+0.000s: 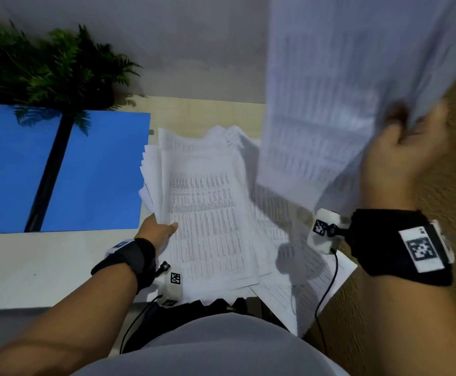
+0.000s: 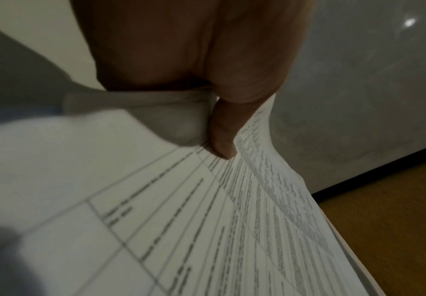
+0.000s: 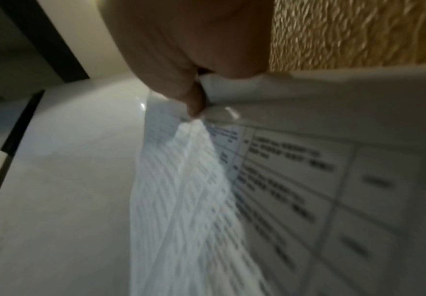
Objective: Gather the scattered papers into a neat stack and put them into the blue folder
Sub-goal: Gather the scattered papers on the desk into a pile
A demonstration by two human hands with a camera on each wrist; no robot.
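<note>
On the pale counter (image 1: 31, 264), a loose pile of printed papers (image 1: 207, 213) lies fanned and uneven at the middle, its near edges hanging over the counter's front edge. At the pile's left side the left hand (image 1: 157, 230) grips a thick bunch of those sheets, thumb on top of the printed page and the other fingers hidden beneath; the left wrist view shows the thumb (image 2: 222, 138) pressing down on a table of text while the paper bends under the palm. Up at the right, the right hand (image 1: 400, 153) is raised well above the counter and pinches a few sheets (image 1: 343, 85) by their right edge, so they hang broad and blurred in front of the wall; in the right wrist view the fingers (image 3: 194, 100) are curled tight on the crumpled corner of these lifted sheets. To the left of the pile, just beside it, lies the blue folder (image 1: 99, 172), opened flat, with a dark spine band (image 1: 50, 172) running slantwise across it. A green fern-like plant (image 1: 45, 66) stands at the far left, its fronds overhanging the folder's far edge. More printed pages (image 1: 324, 291) lie at the near right, under the raised arm
</note>
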